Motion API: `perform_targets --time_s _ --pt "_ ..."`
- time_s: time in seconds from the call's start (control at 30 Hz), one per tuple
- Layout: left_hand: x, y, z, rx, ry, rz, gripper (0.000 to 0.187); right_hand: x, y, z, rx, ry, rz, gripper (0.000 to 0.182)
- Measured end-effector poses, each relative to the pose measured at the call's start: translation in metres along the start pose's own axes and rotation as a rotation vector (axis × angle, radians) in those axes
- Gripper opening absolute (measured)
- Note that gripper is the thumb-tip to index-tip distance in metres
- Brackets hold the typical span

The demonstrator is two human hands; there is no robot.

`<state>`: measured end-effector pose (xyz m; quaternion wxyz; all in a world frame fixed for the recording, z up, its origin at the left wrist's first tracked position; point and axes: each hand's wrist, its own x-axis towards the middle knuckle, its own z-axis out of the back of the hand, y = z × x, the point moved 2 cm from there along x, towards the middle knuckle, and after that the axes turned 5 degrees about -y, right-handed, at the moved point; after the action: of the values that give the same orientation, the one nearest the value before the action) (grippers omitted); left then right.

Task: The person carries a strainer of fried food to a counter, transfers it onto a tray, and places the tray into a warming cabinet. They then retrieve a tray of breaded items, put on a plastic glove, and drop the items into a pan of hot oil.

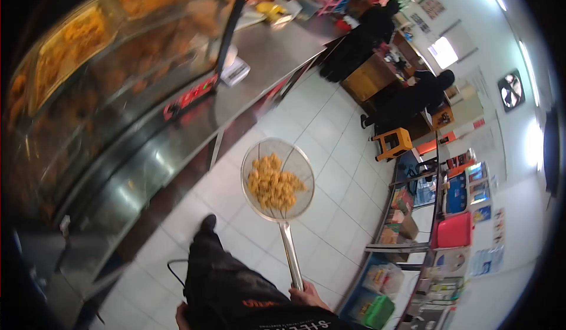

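A round wire-mesh strainer (250, 153) with a long metal handle is held out over the floor in the middle of the view. Golden-brown fried pieces (274, 182) lie in a heap in its bowl. My right hand (309, 298) is wrapped round the end of the handle at the bottom. Only a small part of my left hand (182, 317) shows at the bottom edge, beside my dark clothing; its fingers are hidden.
A glass display case (135, 103) with trays of fried food stands at the left, by a steel counter (274, 44) with a scale (236, 72). Two people in black (359, 44) (418, 97) are at the back. An orange stool (394, 143) and shelves (407, 248) are at the right.
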<state>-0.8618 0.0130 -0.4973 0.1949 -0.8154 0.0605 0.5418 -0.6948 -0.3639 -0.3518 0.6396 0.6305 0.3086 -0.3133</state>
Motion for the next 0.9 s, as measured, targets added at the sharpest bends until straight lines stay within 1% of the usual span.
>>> perform_targets --time_s 0.03,0.07,0.17,0.27,0.37,0.47,0.57,0.63,0.67,0.7,0.73,0.77,0.8,0.83,0.87,0.9 --pt "0.013 -0.006 -0.012 0.045 0.001 -0.015 0.048 0.008 -0.001 0.0 0.04 0.023 0.029 0.018" --pt "0.027 -0.014 -0.024 0.099 0.0 -0.029 0.046 0.016 -0.001 0.004 0.001 0.042 0.021 0.018" --pt "0.067 -0.035 -0.069 0.285 -0.002 -0.063 0.043 0.043 -0.005 0.016 -0.076 -0.071 0.085 0.023" --pt "0.108 -0.059 -0.125 0.505 0.019 -0.1 0.039 0.061 0.01 0.021 -0.232 -0.156 0.084 0.028" --pt "0.154 -0.081 -0.19 0.76 0.075 -0.155 0.036 0.091 -0.004 0.035 -0.119 -0.178 0.16 0.028" --pt "0.217 -0.11 -0.26 1.048 0.182 -0.233 0.032 0.103 0.03 0.025 0.075 -0.138 0.203 0.027" --pt "0.288 -0.121 -0.331 1.356 0.373 -0.323 0.029 0.09 0.101 0.018 0.147 -0.205 0.24 0.027" --pt "0.34 -0.112 -0.372 1.536 0.579 -0.432 0.028 0.073 0.13 0.042 0.074 -0.215 0.192 0.035" --pt "0.366 -0.1 -0.395 1.625 0.708 -0.7 0.029 0.063 0.15 0.058 0.062 -0.199 0.182 0.037" --pt "0.383 -0.086 -0.42 1.69 0.792 -1.008 0.031 0.056 0.163 0.075 0.045 -0.166 0.173 0.04" --pt "0.353 -0.071 -0.447 1.688 0.782 -0.728 0.031 0.058 0.159 0.095 0.031 -0.139 0.174 0.042" --pt "0.297 -0.053 -0.49 1.68 0.733 -0.468 0.03 0.043 0.173 0.122 0.025 -0.132 0.215 0.043" --pt "0.235 -0.023 -0.491 1.714 0.764 -0.616 0.03 0.046 0.16 0.147 0.025 -0.113 0.293 0.042" --pt "0.172 0.006 -0.491 1.745 0.782 -0.772 0.029 0.005 0.12 0.187 0.01 -0.07 0.364 0.042" --pt "0.189 0.018 -0.477 1.565 0.585 -0.307 0.027 0.004 0.125 0.213 0.039 -0.039 0.368 0.041" --pt "0.165 0.035 -0.474 1.619 0.624 -0.457 0.025 -0.008 0.134 0.245 0.069 0.002 0.366 0.041"
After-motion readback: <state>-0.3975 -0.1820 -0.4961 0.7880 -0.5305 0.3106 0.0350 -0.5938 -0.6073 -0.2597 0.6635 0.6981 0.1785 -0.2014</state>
